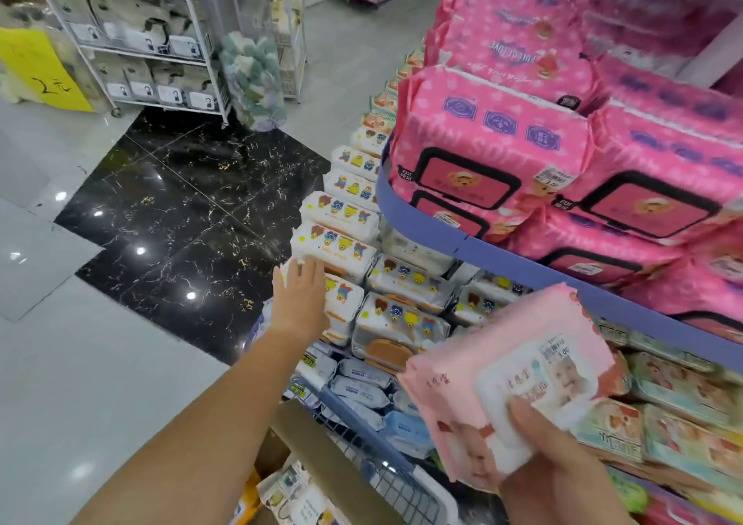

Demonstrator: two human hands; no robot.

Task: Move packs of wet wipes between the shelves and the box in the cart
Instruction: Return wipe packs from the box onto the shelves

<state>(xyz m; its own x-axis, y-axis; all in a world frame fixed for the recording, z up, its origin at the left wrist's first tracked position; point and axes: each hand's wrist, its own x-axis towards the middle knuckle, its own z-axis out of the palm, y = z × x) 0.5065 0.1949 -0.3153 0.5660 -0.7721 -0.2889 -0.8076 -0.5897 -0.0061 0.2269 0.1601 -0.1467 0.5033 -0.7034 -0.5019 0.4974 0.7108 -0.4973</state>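
Reaching toward the shelf end, the left hand (299, 299) lies flat, fingers straight and close together with the thumb set apart. Its fingertips touch the white bear-print packs (335, 239), and it grips nothing. These packs stand stacked at the open corner of the lower shelf, with bare floor directly beside them.

Risk one: a push from flat fingers, rather than a grasp, could tip the outermost packs off the corner, since nothing visible retains them on that side.

Below the forearm, the cardboard box (321, 444) sits in the wire cart (386, 468) with one flap raised. The items inside are too blurred to name.

Risk two: the raised flap narrows the opening, so a pack lowered without looking may catch on it and slide outside the box.

To the right, the pale pink pack (502, 372), one of the task's wet wipes, is held in the air between cart and shelves, resting on neither. The right hand (563, 472) holds it by the lower corner only, thumb pressed on the front label and fingers hidden behind.

Risk three: so low a grip on a soft wrapper may let the pack sag or slip while attention goes to the other hand.

Farther right, bright pink packs (651, 187) are piled high on the upper shelf (434, 221); a knock could dislodge them.
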